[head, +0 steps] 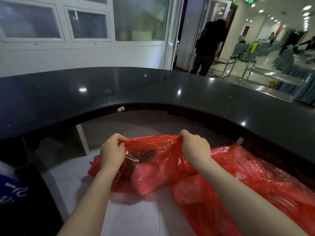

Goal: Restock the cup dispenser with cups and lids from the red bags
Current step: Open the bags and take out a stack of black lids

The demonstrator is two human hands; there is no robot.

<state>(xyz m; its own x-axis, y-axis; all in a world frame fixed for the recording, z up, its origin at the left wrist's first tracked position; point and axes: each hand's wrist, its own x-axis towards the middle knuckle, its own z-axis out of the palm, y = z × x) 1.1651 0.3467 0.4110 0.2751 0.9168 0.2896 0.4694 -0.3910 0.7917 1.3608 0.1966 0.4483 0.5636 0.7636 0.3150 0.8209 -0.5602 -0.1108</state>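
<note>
STEP IN HAND: opening a red bag (153,167), i.e. the very start of the restock. No cup or lid is out yet, and no dispenser is in view.

HANDS: Left hand (111,153) pinches the bag's mouth edge at the left, fingers curled round the gathered plastic. Right hand (196,147) pinches the same edge at the right, also fist-closed on the film. The plastic between the two hands is drawn taut in a near-straight line, so the mouth is being pulled apart.

LOCATION: The bag sits low, on the pale floor (136,218) behind the curved black worktop (119,89), approx. centre of view. A second red bag (255,181) lies just beside it at the right, touching it or overlapping; which, cannot tell. Contents: dark shapes show through the film of the first bag, not identifiable.

NEXT MOVE (judgement): widen the mouth enough to see inside, then free one hand to reach in while the other keeps the edge up. Thin film will likely sag shut if both hands let go.

OTHER: a person in dark clothes (209,45) stands at a doorway beyond the worktop.
</note>
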